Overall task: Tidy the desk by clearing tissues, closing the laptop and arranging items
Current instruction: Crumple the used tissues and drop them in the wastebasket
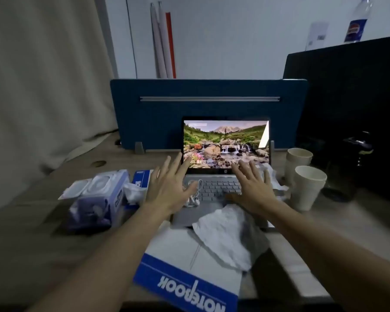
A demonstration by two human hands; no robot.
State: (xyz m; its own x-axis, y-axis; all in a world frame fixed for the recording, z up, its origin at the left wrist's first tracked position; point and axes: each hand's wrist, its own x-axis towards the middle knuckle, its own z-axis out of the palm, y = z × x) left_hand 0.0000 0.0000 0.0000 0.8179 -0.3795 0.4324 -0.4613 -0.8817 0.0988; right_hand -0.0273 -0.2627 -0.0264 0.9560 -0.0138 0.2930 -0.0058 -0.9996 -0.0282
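An open silver laptop (pixel 226 143) stands at the desk's middle, its screen lit with a landscape picture. My left hand (pixel 168 188) hovers over the keyboard's left side with fingers spread, above white earphones (pixel 195 200). My right hand (pixel 252 188) hovers over the keyboard's right side, fingers also apart. A large crumpled tissue (pixel 227 235) lies over the laptop's front edge. Another tissue (pixel 273 176) sits to the right of the keyboard, and one more tissue (pixel 133 191) lies to the left. Neither hand holds anything.
A blue-and-white notebook (pixel 185 273) lies in front of the laptop. A wet-wipes pack (pixel 95 199) sits at the left, by a blue box (pixel 142 176). Paper cups (pixel 307 185) stand at the right beside a black monitor (pixel 347 109). A blue divider (pixel 155 113) stands behind.
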